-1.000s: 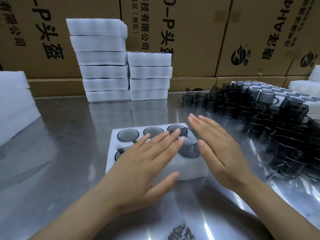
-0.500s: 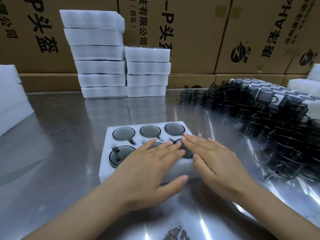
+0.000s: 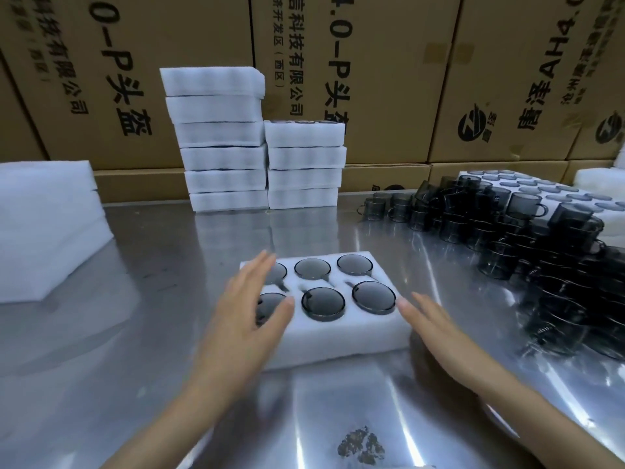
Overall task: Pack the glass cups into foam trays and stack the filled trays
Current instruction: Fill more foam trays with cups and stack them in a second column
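Note:
A white foam tray (image 3: 341,336) lies on the steel table in front of me, its holes filled with dark glass cups (image 3: 323,303). My left hand (image 3: 248,319) hovers flat over the tray's left side with straight fingers, covering part of two cups. At the tray's right edge my right hand (image 3: 436,330) is flat too, fingertips near the corner. Neither hand holds anything. Two stacks of foam trays (image 3: 223,137) stand at the back of the table.
A heap of loose dark glass cups (image 3: 527,238) crowds the right side of the table, with a large foam sheet of cups (image 3: 558,194) behind it. White foam slabs (image 3: 44,225) lie at the left. Cardboard boxes (image 3: 389,72) wall the back.
Both hands have come off the middle of the tray and spread apart, left hand to the tray's left side, right hand to its right edge. All the near cups now show.

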### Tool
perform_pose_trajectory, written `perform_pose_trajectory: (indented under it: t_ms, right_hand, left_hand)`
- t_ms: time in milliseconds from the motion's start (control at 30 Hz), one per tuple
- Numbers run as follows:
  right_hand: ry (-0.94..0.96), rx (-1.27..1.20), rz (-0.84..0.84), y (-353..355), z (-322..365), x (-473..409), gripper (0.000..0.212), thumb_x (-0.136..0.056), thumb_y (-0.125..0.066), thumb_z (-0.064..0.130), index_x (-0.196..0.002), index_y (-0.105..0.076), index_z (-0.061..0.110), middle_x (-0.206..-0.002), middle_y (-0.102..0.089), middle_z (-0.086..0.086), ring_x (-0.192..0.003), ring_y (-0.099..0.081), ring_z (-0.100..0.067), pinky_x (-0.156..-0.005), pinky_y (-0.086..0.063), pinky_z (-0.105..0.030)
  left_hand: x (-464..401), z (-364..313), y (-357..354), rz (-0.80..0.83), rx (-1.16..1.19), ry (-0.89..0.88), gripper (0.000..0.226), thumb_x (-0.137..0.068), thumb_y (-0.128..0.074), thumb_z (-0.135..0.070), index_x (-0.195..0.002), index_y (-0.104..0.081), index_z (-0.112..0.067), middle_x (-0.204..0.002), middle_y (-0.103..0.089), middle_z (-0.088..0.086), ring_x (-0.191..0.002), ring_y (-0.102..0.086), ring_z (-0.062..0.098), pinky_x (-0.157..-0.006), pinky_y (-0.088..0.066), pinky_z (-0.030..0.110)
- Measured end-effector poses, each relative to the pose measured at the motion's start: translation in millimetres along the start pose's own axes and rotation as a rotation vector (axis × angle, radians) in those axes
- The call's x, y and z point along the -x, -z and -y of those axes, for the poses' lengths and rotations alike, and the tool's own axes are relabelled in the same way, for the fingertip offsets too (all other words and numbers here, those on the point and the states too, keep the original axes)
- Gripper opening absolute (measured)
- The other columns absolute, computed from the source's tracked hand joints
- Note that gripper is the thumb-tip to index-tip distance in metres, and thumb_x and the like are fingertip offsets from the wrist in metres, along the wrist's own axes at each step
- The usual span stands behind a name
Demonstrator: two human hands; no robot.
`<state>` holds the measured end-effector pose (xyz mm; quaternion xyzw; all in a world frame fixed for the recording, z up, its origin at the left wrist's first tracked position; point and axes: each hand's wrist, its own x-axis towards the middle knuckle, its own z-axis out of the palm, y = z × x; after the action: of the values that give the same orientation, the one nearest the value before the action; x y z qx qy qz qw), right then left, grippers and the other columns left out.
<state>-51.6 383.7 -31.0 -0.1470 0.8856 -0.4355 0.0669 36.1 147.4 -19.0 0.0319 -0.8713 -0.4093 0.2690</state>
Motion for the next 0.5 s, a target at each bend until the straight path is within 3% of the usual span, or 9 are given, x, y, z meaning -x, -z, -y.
perform_pose_trajectory:
  t_ms: [33, 100, 167, 233, 267, 300, 400, 500]
  right_hand:
    - [-0.024, 0.063, 0.051, 0, 1, 0, 0.058, -0.095, -0.03, 0.053, -0.147, -0.028, 0.028, -0.157, -0.016, 0.007, -0.145, -0.006, -0.007, -0.116, -0.003, -0.027]
    - [-0.007, 0.085, 0.091, -3, 10, 1, 0.048, -0.095, -0.028, 0.056, -0.138, -0.041, 0.039, -0.151, -0.032, 0.009, -0.143, -0.017, -0.01, -0.117, -0.01, -0.032]
    - [0.002, -0.034, 0.094, -7, 21, 3, 0.031, -0.092, -0.036, 0.058, -0.113, -0.057, 0.05, -0.125, -0.055, 0.024, -0.125, -0.04, 0.002, -0.107, -0.026, -0.021]
    - [-0.033, -0.289, 0.08, -10, 30, 3, 0.025, -0.085, -0.049, 0.058, -0.088, -0.071, 0.046, -0.096, -0.067, 0.032, -0.095, -0.057, 0.015, -0.084, -0.041, -0.011]
    - [-0.057, -0.425, 0.091, -11, 30, 2, 0.021, -0.082, -0.055, 0.056, -0.086, -0.073, 0.046, -0.091, -0.069, 0.028, -0.087, -0.062, 0.014, -0.076, -0.044, -0.012]
    - [-0.054, -0.544, 0.115, -11, 31, 0, 0.019, -0.08, -0.059, 0.054, -0.091, -0.072, 0.046, -0.095, -0.071, 0.024, -0.088, -0.064, 0.01, -0.077, -0.044, -0.015]
    - [-0.025, -0.853, 0.201, -13, 36, -16, 0.045, -0.069, -0.067, 0.051, -0.113, -0.064, 0.04, -0.11, -0.07, 0.011, -0.101, -0.066, -0.007, -0.086, -0.045, -0.029]
    - [-0.067, -1.126, 0.126, -17, 53, -48, 0.06, -0.068, -0.073, 0.04, -0.124, -0.052, 0.038, -0.113, -0.069, 0.004, -0.092, -0.069, -0.014, -0.07, -0.054, -0.038]
  left_hand:
    - [-1, 8, 8, -0.055, 0.064, 0.18, 0.063, -0.088, -0.059, -0.043, -0.144, -0.032, -0.032, -0.15, -0.02, -0.027, -0.139, -0.016, -0.005, -0.109, -0.012, 0.012]
    - [-1, 17, 15, 0.025, 0.274, 0.505, 0.054, -0.086, -0.061, -0.047, -0.135, -0.048, -0.03, -0.151, -0.031, -0.013, -0.141, -0.023, 0.007, -0.116, -0.013, 0.028]
    - [2, 20, 8, 0.129, 0.44, 0.548, 0.032, -0.084, -0.062, -0.045, -0.113, -0.064, -0.033, -0.129, -0.06, -0.011, -0.126, -0.049, 0.012, -0.114, -0.028, 0.04]
    - [-1, 18, 3, 0.074, 0.556, 0.565, 0.025, -0.085, -0.062, -0.036, -0.108, -0.067, -0.031, -0.109, -0.07, -0.01, -0.106, -0.064, 0.013, -0.103, -0.042, 0.042]
    - [-6, 18, 2, 0.021, 0.628, 0.582, 0.023, -0.085, -0.061, -0.032, -0.106, -0.067, -0.028, -0.104, -0.072, -0.006, -0.1, -0.066, 0.016, -0.099, -0.045, 0.042]
    - [-12, 18, 2, -0.025, 0.685, 0.602, 0.021, -0.084, -0.061, -0.028, -0.104, -0.068, -0.025, -0.101, -0.073, -0.003, -0.095, -0.068, 0.017, -0.094, -0.048, 0.041]
    - [-34, 15, 0, -0.118, 0.825, 0.589, 0.017, -0.082, -0.06, -0.02, -0.097, -0.067, -0.02, -0.095, -0.074, 0.002, -0.079, -0.069, 0.018, -0.071, -0.05, 0.036]
    - [-62, 6, -6, -0.157, 0.912, 0.51, 0.022, -0.08, -0.059, -0.014, -0.1, -0.067, -0.02, -0.092, -0.073, 0.005, -0.071, -0.068, 0.021, -0.058, -0.05, 0.039]
